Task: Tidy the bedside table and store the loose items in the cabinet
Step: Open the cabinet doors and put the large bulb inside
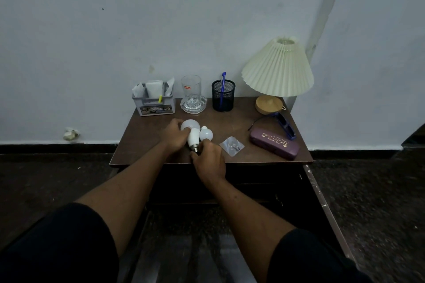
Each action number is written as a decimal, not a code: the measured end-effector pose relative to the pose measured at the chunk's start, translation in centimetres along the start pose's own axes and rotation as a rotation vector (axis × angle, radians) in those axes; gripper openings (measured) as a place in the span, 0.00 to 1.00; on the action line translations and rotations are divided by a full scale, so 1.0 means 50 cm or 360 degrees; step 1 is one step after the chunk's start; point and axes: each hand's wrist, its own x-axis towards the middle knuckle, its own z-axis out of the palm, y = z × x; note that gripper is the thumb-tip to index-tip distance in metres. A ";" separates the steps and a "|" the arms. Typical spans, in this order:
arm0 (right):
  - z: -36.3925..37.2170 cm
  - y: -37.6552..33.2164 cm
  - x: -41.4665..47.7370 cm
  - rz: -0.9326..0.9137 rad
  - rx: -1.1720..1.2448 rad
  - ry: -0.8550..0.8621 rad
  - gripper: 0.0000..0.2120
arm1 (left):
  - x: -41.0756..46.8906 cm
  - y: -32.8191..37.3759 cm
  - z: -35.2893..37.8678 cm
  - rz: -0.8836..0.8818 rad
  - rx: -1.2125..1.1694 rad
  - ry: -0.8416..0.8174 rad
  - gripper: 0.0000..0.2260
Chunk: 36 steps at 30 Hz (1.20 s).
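On the brown bedside table lie two white light bulbs side by side. My left hand is closed around the large bulb, fingers on its globe. My right hand grips near the metal base of the large bulb and touches the small bulb; which one it holds is hard to tell. A clear plastic packet, a purple glasses case and blue sunglasses lie to the right. The cabinet below the tabletop is dark, with its door swung open on the right.
Along the back edge stand a grey organiser box with papers, a drinking glass on a glass ashtray, a black mesh pen holder with a blue pen, and a pleated lamp. The wall is right behind.
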 end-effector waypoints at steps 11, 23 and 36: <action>-0.020 0.002 -0.024 -0.0181 0.0111 0.0030 0.07 | -0.031 -0.026 -0.026 -0.0004 -0.0193 0.0144 0.21; -0.062 -0.011 -0.088 -0.0307 0.0333 0.0066 0.08 | -0.131 -0.031 -0.083 0.0037 -0.0364 0.0176 0.16; -0.158 -0.007 -0.230 -0.0118 0.0591 0.0039 0.08 | -0.350 -0.020 -0.133 -0.0027 -0.0484 0.0191 0.10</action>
